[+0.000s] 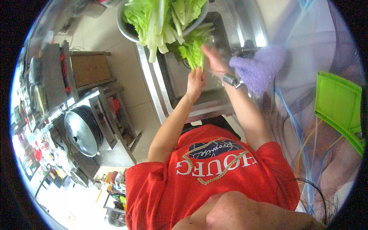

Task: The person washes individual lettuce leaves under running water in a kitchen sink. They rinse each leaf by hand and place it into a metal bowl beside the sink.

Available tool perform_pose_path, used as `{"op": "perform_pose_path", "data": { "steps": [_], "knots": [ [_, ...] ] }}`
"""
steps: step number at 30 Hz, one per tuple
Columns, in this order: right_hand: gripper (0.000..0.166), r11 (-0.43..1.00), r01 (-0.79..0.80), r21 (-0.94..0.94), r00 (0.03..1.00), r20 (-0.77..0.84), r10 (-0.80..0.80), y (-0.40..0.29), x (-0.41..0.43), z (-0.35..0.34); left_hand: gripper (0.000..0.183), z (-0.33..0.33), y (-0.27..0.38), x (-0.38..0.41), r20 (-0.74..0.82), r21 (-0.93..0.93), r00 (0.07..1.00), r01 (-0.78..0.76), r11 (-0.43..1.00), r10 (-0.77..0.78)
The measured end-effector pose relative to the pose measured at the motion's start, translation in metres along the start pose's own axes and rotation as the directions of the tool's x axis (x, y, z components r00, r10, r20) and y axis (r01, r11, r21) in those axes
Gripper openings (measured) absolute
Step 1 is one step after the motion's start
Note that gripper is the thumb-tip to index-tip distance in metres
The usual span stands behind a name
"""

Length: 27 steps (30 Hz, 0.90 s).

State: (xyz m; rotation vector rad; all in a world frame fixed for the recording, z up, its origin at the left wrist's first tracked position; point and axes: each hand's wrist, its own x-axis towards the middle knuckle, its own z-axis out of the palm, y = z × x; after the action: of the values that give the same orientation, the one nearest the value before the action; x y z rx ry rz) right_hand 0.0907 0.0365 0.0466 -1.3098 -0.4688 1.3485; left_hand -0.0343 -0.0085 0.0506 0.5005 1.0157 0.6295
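My left hand [197, 83] grips the stem end of a small bunch of green leafy vegetable [194, 53] over a stainless steel sink [179, 83]. Close to the right side of those leaves is my right hand [215, 61], fingers extended and slightly blurred; nothing is seen held in it. A dark cylindrical faucet end [229, 79] crosses in front of my right wrist. Beyond my hands, a metal bowl [126, 33] at the sink's far left corner is heaped with long-stemmed leafy greens [158, 26], stalks hanging over its rim. More blurred leaves lie partly hidden behind the bunch.
A fuzzy purple cloth [257, 67] drapes beside the faucet at right. Farther right are a green plastic panel [337, 100] and clear plastic sheeting with blue strands. Across the tiled floor [129, 66] at left stand a lidded pan [82, 133] and a wooden cabinet [90, 69].
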Motion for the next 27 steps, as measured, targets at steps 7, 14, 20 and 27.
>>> {"op": "perform_pose_path", "data": {
  "steps": [7,14,20,27],
  "knots": [
    [0.028,0.939,-0.127,0.318,0.96,0.277,0.036,0.058,0.005,-0.032,0.024,-0.03,-0.015,-0.014,0.165,0.311,0.985,-0.005,0.951,-0.049],
    [0.045,0.902,-0.243,0.357,0.964,0.195,0.182,0.037,0.003,-0.032,0.018,-0.06,-0.001,-0.041,0.289,0.18,0.93,0.18,0.967,-0.227],
    [0.057,0.87,-0.141,0.472,0.944,0.328,-0.025,0.075,0.013,-0.046,0.014,-0.058,0.011,-0.044,0.232,0.067,0.959,0.151,0.986,-0.163],
    [0.058,0.886,-0.175,0.43,0.964,0.259,0.065,0.019,-0.007,-0.031,0.01,-0.062,0.018,-0.05,0.096,0.4,0.978,0.135,0.907,-0.188]
  ]
}}
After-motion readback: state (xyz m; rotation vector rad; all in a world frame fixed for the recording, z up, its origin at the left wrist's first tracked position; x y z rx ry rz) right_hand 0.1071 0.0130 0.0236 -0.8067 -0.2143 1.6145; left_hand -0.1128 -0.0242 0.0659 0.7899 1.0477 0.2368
